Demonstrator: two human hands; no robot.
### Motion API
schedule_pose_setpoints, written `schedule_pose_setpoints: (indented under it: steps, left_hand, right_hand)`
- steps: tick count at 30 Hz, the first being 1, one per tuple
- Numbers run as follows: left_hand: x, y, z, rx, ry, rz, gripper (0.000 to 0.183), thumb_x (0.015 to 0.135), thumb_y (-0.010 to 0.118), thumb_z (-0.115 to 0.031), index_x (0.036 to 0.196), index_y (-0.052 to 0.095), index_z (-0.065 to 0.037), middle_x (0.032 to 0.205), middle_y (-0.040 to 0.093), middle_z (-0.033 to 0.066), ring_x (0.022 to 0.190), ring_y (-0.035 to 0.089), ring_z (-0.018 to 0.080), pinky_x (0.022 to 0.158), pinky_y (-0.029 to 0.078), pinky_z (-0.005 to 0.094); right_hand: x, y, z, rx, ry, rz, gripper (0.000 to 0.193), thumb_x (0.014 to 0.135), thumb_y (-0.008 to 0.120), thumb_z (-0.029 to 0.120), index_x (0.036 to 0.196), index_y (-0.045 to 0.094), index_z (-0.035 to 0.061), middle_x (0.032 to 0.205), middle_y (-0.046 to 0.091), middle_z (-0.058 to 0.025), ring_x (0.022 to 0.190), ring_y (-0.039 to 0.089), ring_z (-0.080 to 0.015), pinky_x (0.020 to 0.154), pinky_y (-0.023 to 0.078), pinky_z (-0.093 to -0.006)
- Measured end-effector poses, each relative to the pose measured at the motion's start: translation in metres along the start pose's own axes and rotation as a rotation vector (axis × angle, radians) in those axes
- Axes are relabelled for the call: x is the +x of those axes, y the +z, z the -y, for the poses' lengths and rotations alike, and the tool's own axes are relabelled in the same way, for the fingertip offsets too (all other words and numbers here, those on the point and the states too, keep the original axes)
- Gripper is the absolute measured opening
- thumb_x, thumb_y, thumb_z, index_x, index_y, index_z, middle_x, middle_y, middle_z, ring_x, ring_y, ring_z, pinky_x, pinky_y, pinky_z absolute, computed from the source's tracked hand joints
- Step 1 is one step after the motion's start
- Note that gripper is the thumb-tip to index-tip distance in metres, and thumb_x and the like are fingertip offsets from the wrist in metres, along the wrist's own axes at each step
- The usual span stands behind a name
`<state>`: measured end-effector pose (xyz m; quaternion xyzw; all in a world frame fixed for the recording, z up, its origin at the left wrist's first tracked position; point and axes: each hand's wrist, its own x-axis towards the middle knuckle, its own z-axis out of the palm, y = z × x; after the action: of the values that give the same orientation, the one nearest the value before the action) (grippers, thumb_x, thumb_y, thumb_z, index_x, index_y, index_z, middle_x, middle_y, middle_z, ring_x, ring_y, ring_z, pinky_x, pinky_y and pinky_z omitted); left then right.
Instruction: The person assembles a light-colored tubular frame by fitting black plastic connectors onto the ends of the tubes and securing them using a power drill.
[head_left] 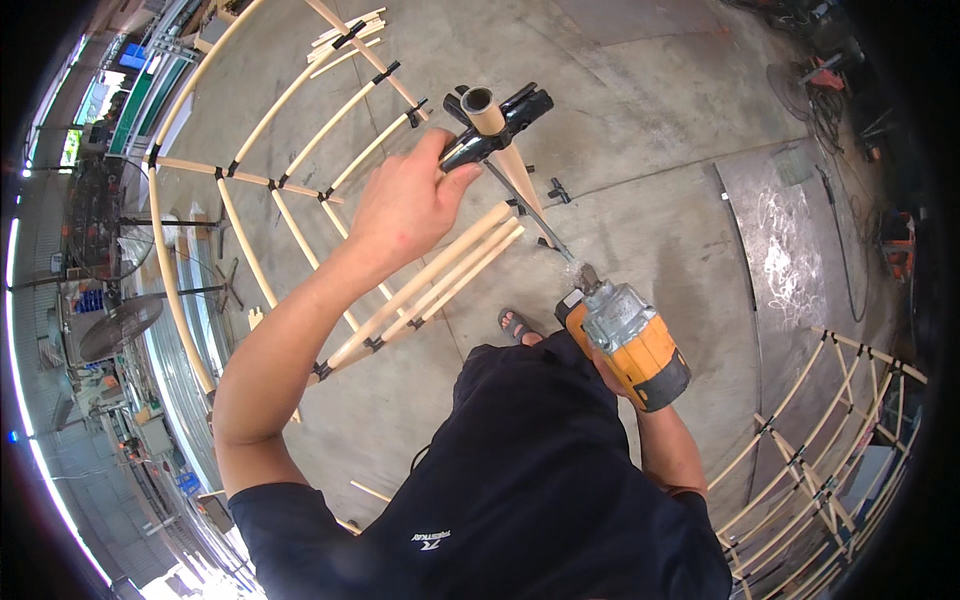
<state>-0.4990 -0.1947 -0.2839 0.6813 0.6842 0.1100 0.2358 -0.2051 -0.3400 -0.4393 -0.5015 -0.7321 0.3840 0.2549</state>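
My left hand [415, 200] is closed around a black metal pipe joint [525, 112] in the upper middle. That joint is clamped about the top of an upright beige pipe [487, 117], whose open end faces up. An orange and grey cordless impact driver [640, 345] is gripped by my right hand [608, 376], which the tool's body mostly hides. From its nose a long thin bit [530, 212] runs up to the underside of the joint. Whether the bit's tip sits in a screw, I cannot make out.
A beige pipe frame with black joints [273, 184] stands at my left, its several pipes [440, 275] reaching close to my legs. Another such frame [800, 455] is at lower right. A loose black joint [559, 190] and more pipes [345, 42] lie on the concrete floor.
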Motion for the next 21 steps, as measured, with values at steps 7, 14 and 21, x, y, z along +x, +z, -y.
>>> schedule_pose_setpoints:
  steps: [7,14,21]
  left_hand:
    - [0.003,0.013,0.018,-0.039,0.115,-0.110,0.038,0.096,0.064,-0.033,0.127,0.059,-0.013,0.086,0.071,0.0166,0.087,0.068,0.0404,0.077,0.051,0.0492]
    - [0.002,0.013,0.016,-0.029,0.080,-0.118,0.040,0.095,0.064,-0.037,0.129,0.060,-0.016,0.087,0.072,0.0156,0.089,0.068,0.0393,0.077,0.052,0.0488]
    - [0.004,0.014,0.015,-0.035,0.044,-0.105,0.040,0.094,0.065,-0.037,0.129,0.062,-0.018,0.091,0.072,0.0158,0.089,0.068,0.0402,0.075,0.052,0.0497]
  right_hand:
    - [0.015,-0.009,0.005,0.125,-0.157,-0.109,0.033,0.080,0.078,0.012,0.112,0.070,0.0079,0.104,0.074,-0.0067,0.094,0.071,-0.0242,0.083,0.055,-0.0354]
    - [0.042,-0.064,0.025,-0.111,-0.285,-0.156,0.037,0.072,0.083,0.023,0.100,0.067,0.0047,0.087,0.071,-0.0103,0.078,0.072,-0.0285,0.068,0.056,-0.0354]
    - [0.053,-0.070,0.020,-0.027,-0.265,-0.133,0.037,0.069,0.084,0.026,0.093,0.063,0.0062,0.076,0.067,-0.0109,0.068,0.069,-0.0323,0.060,0.053,-0.0383]
